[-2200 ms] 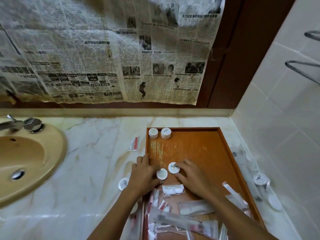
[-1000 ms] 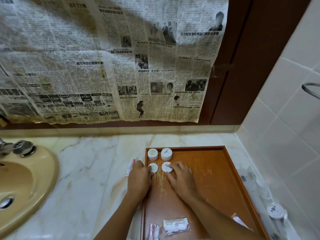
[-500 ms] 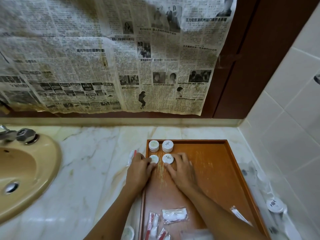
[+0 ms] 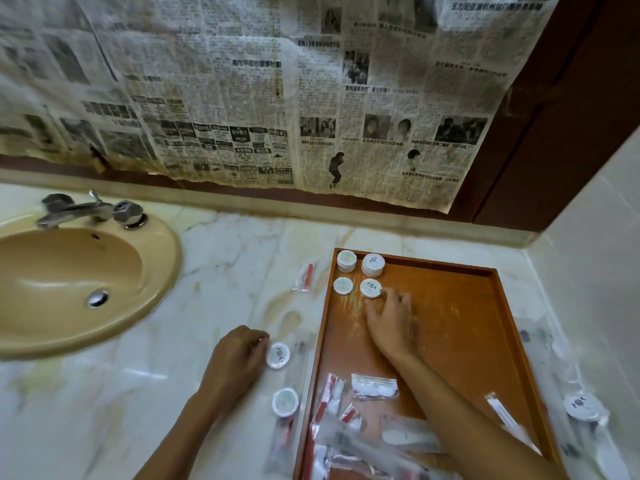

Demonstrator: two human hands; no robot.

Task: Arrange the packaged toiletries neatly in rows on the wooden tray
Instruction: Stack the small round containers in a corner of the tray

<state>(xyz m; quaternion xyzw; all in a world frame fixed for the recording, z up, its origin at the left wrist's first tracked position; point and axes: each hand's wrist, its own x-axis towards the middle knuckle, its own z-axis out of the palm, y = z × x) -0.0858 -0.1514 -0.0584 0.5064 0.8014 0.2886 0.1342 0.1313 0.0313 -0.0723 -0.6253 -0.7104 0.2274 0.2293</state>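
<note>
Four small round white toiletry tubs [image 4: 360,275] sit squared up in the far-left corner of the orange-brown wooden tray [image 4: 460,327], starting neat rows. The right hand [image 4: 391,318], fingers loosely extended, touches the nearest; the left hand [image 4: 239,358], curled, reaches another white tub [image 4: 278,355] on the marble table [image 4: 207,271].

1. Wooden tray [image 4: 485,341] lies at lower right of the frame, on the counter [image 4: 221,271].
2. Four round containers [image 4: 371,288] fill its upper-left corner.
3. Sink [image 4: 69,271] sits at left.
4. Packets [image 4: 374,386] lie along the tray's bottom.
</note>
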